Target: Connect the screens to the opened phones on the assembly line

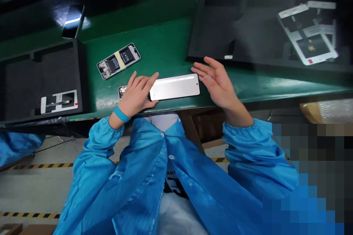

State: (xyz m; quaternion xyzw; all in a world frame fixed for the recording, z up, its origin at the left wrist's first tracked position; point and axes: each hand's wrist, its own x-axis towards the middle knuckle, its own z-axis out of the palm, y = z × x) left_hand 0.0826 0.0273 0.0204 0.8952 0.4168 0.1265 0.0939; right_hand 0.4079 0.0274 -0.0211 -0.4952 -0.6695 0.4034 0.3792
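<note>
"Straddling the screen (176, 87), what is the left hand (135, 93) doing there?"

"It lies palm down, partly open, over the join between screen and frame (121, 91). The thumb sits at the screen's lower edge, the forefinger near the upper one. I'd guess that steadies both pieces at once. Whether it truly grips, I can't tell; the hand hides where they meet."

"And the right hand (222, 88)?"

"Open and empty, fingers loosely spread, thumb toward the screen. It's just beside the right end, apart from it. Perhaps it hangs back so that end has room."

"Where exactly is the screen?"

"On the green bench (165, 49), close to the edge by the person's lap, which probably saves reaching. The glossy side faces up."

"Which way does it point?"

"Its long axis runs left to right, nearly along the bench edge, right end a touch farther from the body. The end with the small dot (197, 84) points at the right hand; the other goes to the left hand and the frame."

"What about the phone (128, 55) behind?"

"Open side up, lying on a steeper slant, its right end farther away. Tape (120, 60) crosses its middle, likely to hold parts in place. The trays (55, 69) sit off to either side, leaving the middle for the hands."
</note>
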